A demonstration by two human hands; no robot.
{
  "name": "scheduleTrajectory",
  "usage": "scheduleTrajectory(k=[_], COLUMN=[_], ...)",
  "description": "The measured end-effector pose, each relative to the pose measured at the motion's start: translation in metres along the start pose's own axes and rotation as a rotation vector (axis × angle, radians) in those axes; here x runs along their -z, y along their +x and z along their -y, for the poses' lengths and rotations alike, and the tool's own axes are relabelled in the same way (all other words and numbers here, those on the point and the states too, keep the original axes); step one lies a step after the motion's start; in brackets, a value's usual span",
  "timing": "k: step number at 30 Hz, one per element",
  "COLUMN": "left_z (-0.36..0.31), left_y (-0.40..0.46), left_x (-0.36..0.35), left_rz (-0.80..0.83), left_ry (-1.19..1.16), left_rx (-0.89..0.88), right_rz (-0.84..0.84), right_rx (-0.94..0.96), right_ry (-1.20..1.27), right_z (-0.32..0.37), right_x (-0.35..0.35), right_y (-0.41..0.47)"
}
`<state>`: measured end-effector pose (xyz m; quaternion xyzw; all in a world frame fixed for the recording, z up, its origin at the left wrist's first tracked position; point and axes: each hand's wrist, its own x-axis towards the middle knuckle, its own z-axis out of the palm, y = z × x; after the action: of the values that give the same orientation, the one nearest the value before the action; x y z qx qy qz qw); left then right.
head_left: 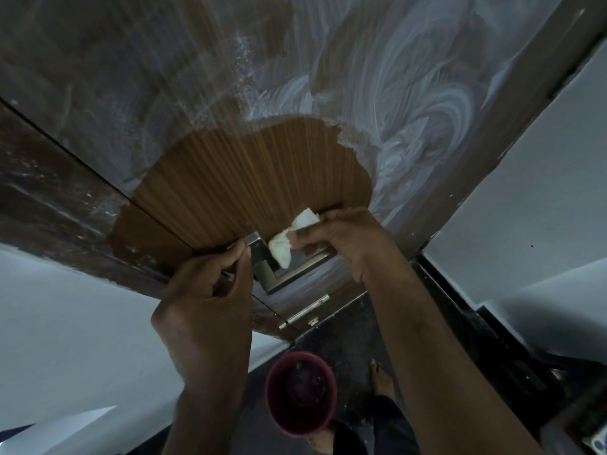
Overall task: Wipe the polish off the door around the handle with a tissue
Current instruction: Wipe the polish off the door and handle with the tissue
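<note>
The crumpled white tissue (290,239) sits just right of the frame's centre, pinched between the thumb and curled fingers of the right hand (341,239). One end pokes up above the fingers against the door; the other hangs down in front of the square brushed-metal door handle (289,262). The handle is mounted at the lower middle of the frame, its lever running off to the right under the right hand.

The left hand (210,290) comes up from the lower left, its fingers curled together and clamped on the edge of the brown wood-grain door (249,178), just left of the handle. What exactly lies under its fingertips cannot be told.

Above the handle, a fan-shaped patch of the door shows bare, striped brown wood. Around that patch, white swirled polish (410,103) covers the surface, thickest in the upper right of the frame and thinner and streakier toward the upper left. More white smears lie on the door below the handle.

A metal latch plate (308,310) shows on the door's edge below the handle. At the bottom centre, a dark red round plastic bucket (300,392) stands on the dark floor, with a bare foot (382,376) just to its right. Pale walls fill the left and right sides.
</note>
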<state>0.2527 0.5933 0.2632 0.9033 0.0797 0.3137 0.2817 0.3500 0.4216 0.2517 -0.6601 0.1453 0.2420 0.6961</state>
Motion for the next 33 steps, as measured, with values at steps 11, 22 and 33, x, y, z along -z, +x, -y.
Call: scheduleTrajectory(k=[11, 22, 33], left_z=[0.005, 0.008, 0.009], left_y=[-0.009, -0.010, -0.009], left_x=[-0.010, -0.010, -0.009], left_rz=[-0.103, -0.120, -0.114], left_ry=[-0.241, -0.280, -0.276], left_rx=[0.133, 0.198, 0.185], right_rz=[0.121, 0.239, -0.073], right_rx=[-0.290, -0.388, -0.479], right_ry=[0.101, 0.406, 0.774], right_z=[-0.029, -0.054, -0.092], right_x=[-0.002, -0.017, -0.034], right_y=[0.014, 0.017, 0.014])
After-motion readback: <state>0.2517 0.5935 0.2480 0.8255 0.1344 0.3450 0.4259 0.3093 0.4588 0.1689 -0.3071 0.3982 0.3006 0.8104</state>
